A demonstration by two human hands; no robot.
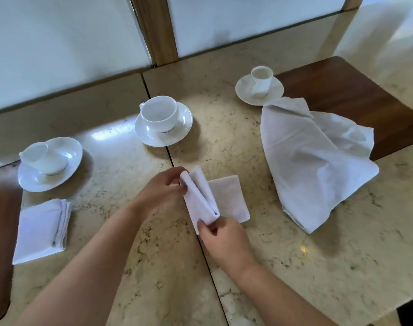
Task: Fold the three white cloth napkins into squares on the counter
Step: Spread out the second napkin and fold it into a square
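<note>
A small white napkin point(226, 198) lies at the middle of the marble counter point(318, 267), its left half lifted into an upright flap. My left hand point(163, 187) pinches the flap's far corner. My right hand point(222, 241) pinches its near corner. A second napkin point(39, 229) lies folded into a square at the left. A third napkin point(316, 161) sits rumpled and unfolded at the right, partly over a dark wooden panel.
Three white cups on saucers stand behind the napkins: one at the left point(50, 163), one in the middle point(163, 121), one at the far right point(259, 88). A dark wooden panel point(356, 92) lies at the right. Frosted wall panels rise behind the counter.
</note>
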